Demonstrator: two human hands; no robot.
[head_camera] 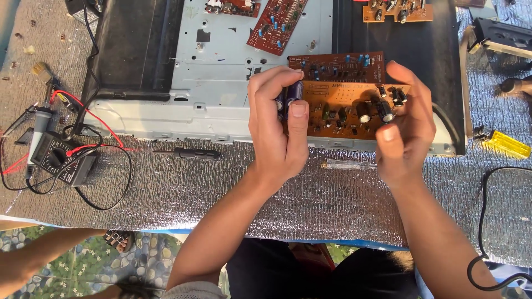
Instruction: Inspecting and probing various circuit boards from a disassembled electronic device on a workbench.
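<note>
Super bright, hard daylight here, looks like direct sun, and the quilted silver mat throws back a lot of sparkly glare while the grey metal chassis is nearly washed out. Shadows are crisp and dark, especially under the forearms at the bottom edge. Focus is decent in the middle but the corners go a bit soft and stretched.

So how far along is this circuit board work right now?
Done: several boards already lie loose on the opened metal chassis. In hand: the left hand and right hand hold an orange circuit board. Left: the multimeter and screwdriver lie unused.
</note>
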